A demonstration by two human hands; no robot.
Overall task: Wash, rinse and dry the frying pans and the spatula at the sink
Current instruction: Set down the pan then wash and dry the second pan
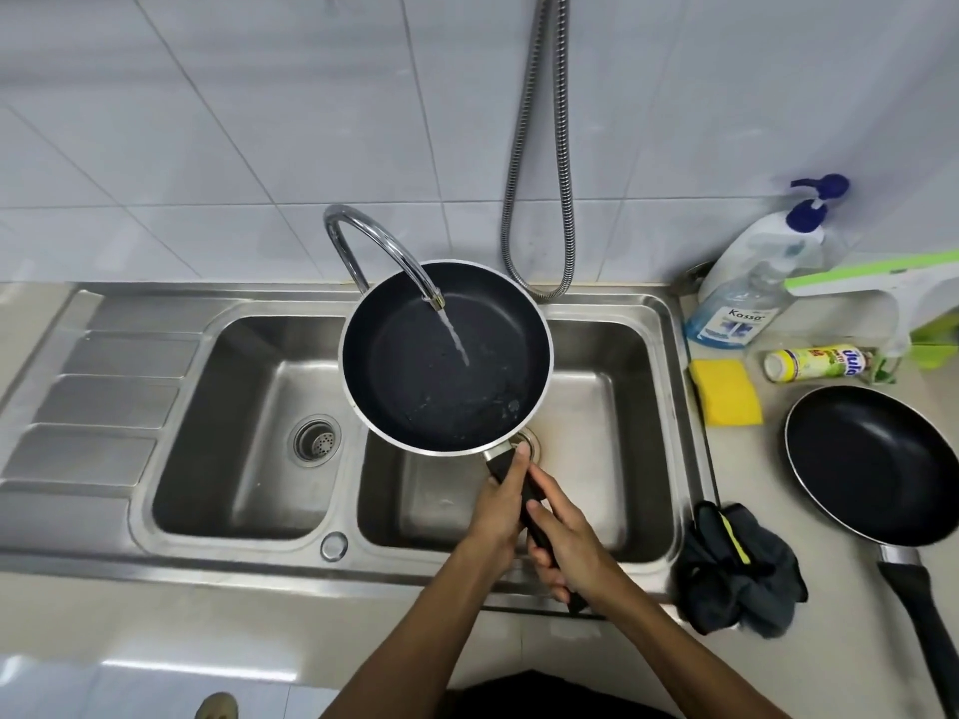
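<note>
- The left hand curls round the black handle of a frying pan, close to the pan's body, thumb pointing up the handle.
- The right hand grips the same handle just behind the left, near its end.
- The pan is held beyond both hands, over the sink, under the tap.
- A stream of water runs into the pan.
- Right of the hands, a second frying pan sits on the counter.
- A dark cloth lies just right of the right hand.
- A yellow sponge and soap bottle lie beyond the cloth.
</note>
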